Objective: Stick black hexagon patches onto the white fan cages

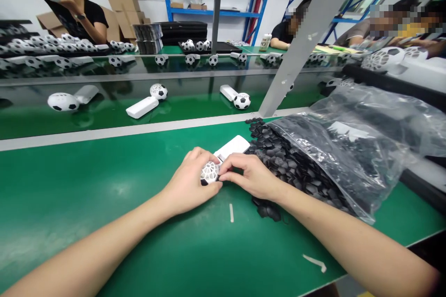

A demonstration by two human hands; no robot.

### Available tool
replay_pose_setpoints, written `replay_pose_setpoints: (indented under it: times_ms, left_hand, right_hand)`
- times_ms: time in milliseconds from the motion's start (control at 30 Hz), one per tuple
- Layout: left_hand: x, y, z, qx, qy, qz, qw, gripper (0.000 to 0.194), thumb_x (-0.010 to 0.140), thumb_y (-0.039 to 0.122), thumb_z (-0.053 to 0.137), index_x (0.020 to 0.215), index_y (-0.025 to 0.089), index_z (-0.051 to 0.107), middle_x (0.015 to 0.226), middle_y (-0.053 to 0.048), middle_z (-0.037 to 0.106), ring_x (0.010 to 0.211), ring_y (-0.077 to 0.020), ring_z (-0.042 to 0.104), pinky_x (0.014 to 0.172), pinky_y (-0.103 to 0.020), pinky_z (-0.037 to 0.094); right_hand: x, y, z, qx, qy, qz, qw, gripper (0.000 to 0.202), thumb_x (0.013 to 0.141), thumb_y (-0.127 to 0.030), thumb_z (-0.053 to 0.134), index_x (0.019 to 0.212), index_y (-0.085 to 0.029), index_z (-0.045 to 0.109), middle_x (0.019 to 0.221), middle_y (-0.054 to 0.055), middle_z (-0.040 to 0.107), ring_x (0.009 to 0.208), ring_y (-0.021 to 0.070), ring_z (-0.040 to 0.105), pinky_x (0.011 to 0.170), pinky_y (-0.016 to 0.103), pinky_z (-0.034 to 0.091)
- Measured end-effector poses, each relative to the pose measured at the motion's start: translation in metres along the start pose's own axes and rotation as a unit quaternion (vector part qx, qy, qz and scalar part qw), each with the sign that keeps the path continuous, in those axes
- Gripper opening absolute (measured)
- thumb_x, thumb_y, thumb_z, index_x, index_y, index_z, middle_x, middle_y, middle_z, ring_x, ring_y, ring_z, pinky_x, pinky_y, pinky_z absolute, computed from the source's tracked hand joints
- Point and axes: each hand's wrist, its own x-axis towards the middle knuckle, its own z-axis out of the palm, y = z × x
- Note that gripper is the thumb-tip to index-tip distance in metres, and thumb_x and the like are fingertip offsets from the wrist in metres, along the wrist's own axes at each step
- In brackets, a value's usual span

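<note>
A white-and-black soccer-ball-shaped piece (209, 173) with a white flat handle (232, 147) lies low over the green table. My left hand (190, 181) is wrapped round the ball end, its thumb along the near side. Thumb and forefinger of my right hand (249, 174) pinch at the ball's right side; a small dark bit shows at their tips, probably one of the black patches, though mostly hidden. Just right of that hand, loose black patches (296, 167) spill from a clear plastic bag (348, 148).
Beyond a pale rail (139, 127), several ball pieces with handles (241, 100) lie on a green conveyor (195, 106). A grey post (310, 32) slants up at right. White strips (232, 212) lie on the table (87, 209). Co-workers (87, 18) sit across, beside piled ball pieces (59, 44).
</note>
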Motion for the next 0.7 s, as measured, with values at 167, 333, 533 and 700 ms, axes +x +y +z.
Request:
replay_pose_setpoints:
  times_ms: [167, 333, 533, 700]
  left_hand:
    - [0.000, 0.001, 0.008, 0.011, 0.048, 0.003, 0.999, 0.027, 0.064, 0.019, 0.058, 0.091, 0.019, 0.054, 0.092, -0.004, 0.047, 0.091, -0.0214, 0.045, 0.081, -0.035, 0.040]
    - [-0.003, -0.003, 0.014, 0.011, 0.077, 0.010, 0.997, 0.034, 0.057, 0.023, 0.065, 0.090, 0.020, 0.056, 0.090, -0.003, 0.047, 0.089, -0.0208, 0.046, 0.077, -0.031, 0.044]
    - [0.014, -0.023, -0.006, -0.002, 0.131, 0.042, 0.990, 0.042, 0.054, 0.021, 0.071, 0.094, 0.021, 0.059, 0.094, -0.003, 0.050, 0.091, -0.0184, 0.050, 0.082, -0.029, 0.045]
    - [0.080, -0.063, -0.045, 0.142, 0.219, 0.008, 0.965, 0.053, 0.066, 0.035, 0.067, 0.113, 0.016, 0.051, 0.113, -0.009, 0.051, 0.106, -0.0209, 0.046, 0.091, -0.030, 0.040]
  right_hand:
    - [0.004, 0.002, 0.002, 0.006, -0.014, 0.064, 0.998, 0.008, 0.074, -0.020, 0.063, 0.068, -0.017, 0.060, 0.067, -0.002, 0.059, 0.063, 0.0109, 0.052, 0.061, 0.022, 0.040]
    - [0.006, 0.003, 0.003, -0.036, -0.026, 0.104, 0.994, 0.015, 0.076, -0.030, 0.059, 0.065, -0.020, 0.058, 0.061, -0.003, 0.057, 0.058, 0.0122, 0.052, 0.055, 0.022, 0.040]
    - [0.002, 0.025, -0.004, -0.118, 0.018, 0.012, 0.993, 0.021, 0.077, -0.043, 0.056, 0.084, -0.024, 0.061, 0.098, 0.004, 0.060, 0.083, 0.0191, 0.059, 0.061, 0.025, 0.049]
    - [-0.006, 0.075, -0.022, -0.260, 0.117, 0.011, 0.958, 0.027, 0.076, -0.049, 0.051, 0.092, -0.028, 0.060, 0.111, 0.007, 0.056, 0.098, 0.0290, 0.055, 0.077, 0.041, 0.049]
